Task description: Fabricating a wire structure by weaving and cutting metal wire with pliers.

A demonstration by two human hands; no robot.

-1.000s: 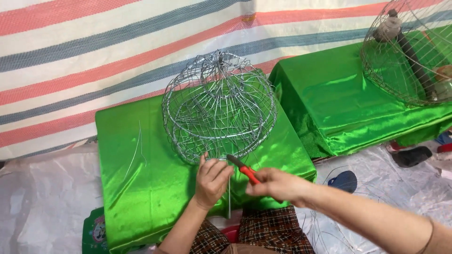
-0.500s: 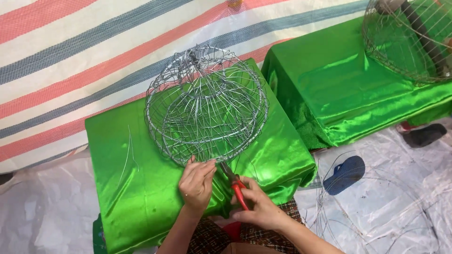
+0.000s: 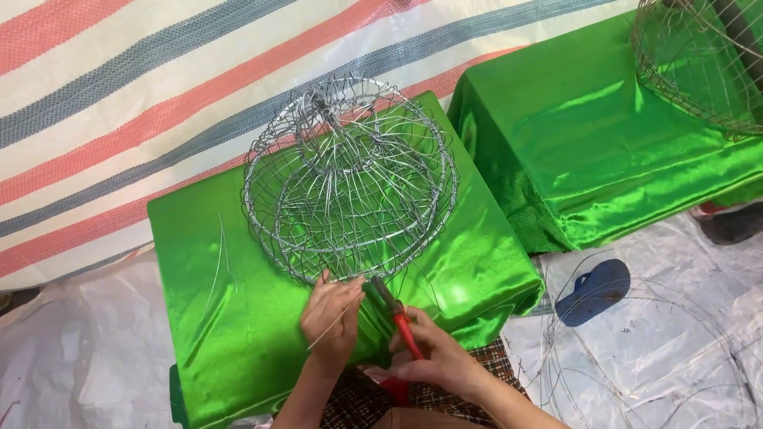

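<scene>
A round wire basket frame (image 3: 350,179) lies upside down on a green satin-covered table (image 3: 238,318). My left hand (image 3: 331,316) pinches the frame's near rim and a thin loose wire that slants down across the fingers. My right hand (image 3: 437,357) grips red-handled pliers (image 3: 395,314), whose dark jaws reach up to the rim just right of my left fingers.
A second green-covered table (image 3: 604,151) stands to the right with another wire frame (image 3: 699,63) on it. A striped tarp (image 3: 119,95) hangs behind. On the plastic-sheeted floor lie a blue sandal (image 3: 592,291) and loose wire coils (image 3: 652,357). A loose wire strand (image 3: 218,254) rests on the near table.
My view has shifted left and down. My right hand drew back towards me and turned the pliers so the jaws point up at the rim; my left hand stays on the rim.
</scene>
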